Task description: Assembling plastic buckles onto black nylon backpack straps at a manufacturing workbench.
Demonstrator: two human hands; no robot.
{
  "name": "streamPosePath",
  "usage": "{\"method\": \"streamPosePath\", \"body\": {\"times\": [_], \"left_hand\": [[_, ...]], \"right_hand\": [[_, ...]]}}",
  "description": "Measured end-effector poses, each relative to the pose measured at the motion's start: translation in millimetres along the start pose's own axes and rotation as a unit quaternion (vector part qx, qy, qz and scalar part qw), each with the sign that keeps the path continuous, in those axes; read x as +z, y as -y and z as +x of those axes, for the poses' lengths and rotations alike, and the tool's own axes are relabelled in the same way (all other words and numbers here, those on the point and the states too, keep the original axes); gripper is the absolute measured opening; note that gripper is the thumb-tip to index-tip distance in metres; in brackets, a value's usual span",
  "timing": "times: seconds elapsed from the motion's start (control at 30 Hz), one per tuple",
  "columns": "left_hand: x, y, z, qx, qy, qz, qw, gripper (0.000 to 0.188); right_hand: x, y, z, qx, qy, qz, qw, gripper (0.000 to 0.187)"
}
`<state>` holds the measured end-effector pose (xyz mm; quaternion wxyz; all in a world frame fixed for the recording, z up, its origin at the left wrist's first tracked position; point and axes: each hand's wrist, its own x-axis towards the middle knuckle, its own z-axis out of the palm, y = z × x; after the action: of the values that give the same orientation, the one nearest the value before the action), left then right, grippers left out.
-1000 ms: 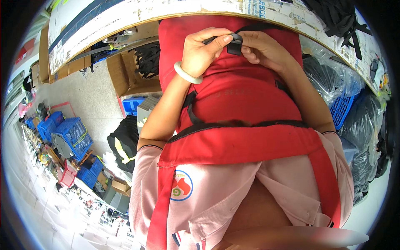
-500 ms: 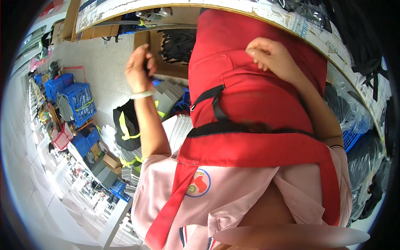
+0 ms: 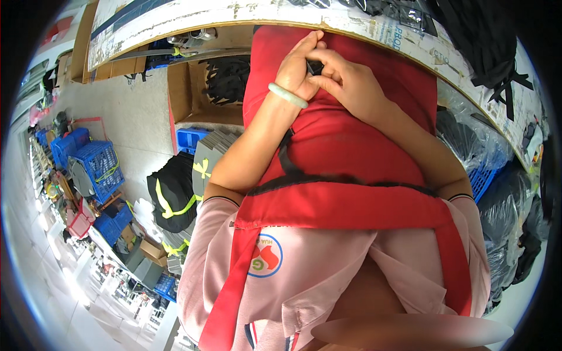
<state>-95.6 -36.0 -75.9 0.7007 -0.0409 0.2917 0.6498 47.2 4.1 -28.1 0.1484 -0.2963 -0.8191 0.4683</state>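
Note:
My left hand (image 3: 295, 71), with a pale green bangle on its wrist, is raised in front of the red apron (image 3: 351, 149), just below the table's edge. Between its palm and fingers sits a small black piece (image 3: 315, 68), mostly covered, so its kind cannot be made out. My right hand (image 3: 356, 88) meets the left one there, fingers curled and thumb pressed in at the same black piece. A black strap (image 3: 287, 155) hangs down the apron below my hands.
A white worn tabletop (image 3: 234, 19) curves across the front, with black straps (image 3: 492, 58) hanging at its right. An open carton (image 3: 181, 93) holds black strips (image 3: 227, 79). Bundled black fabric (image 3: 172, 193) stands left; plastic-wrapped bags (image 3: 509, 216) and a blue crate (image 3: 483, 181) are right.
My left hand has moved right and forward from over the floor to meet my right hand. The right hand has shifted slightly left, and both are now at the small black piece.

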Motion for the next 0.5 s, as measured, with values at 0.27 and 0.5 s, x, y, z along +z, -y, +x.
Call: {"method": "streamPosePath", "body": {"times": [0.27,0.5], "left_hand": [[2.3,4.4,0.8,0.025,-0.027,0.002,0.999,0.020],[7.8,10.3,8.0,-0.057,-0.052,-0.020,0.997,0.017]], "right_hand": [[-12.2,-16.6,4.9,0.052,-0.010,0.022,0.998,0.035],[-20.4,-33.1,-0.3,0.151,0.030,0.196,0.968,0.011]]}}
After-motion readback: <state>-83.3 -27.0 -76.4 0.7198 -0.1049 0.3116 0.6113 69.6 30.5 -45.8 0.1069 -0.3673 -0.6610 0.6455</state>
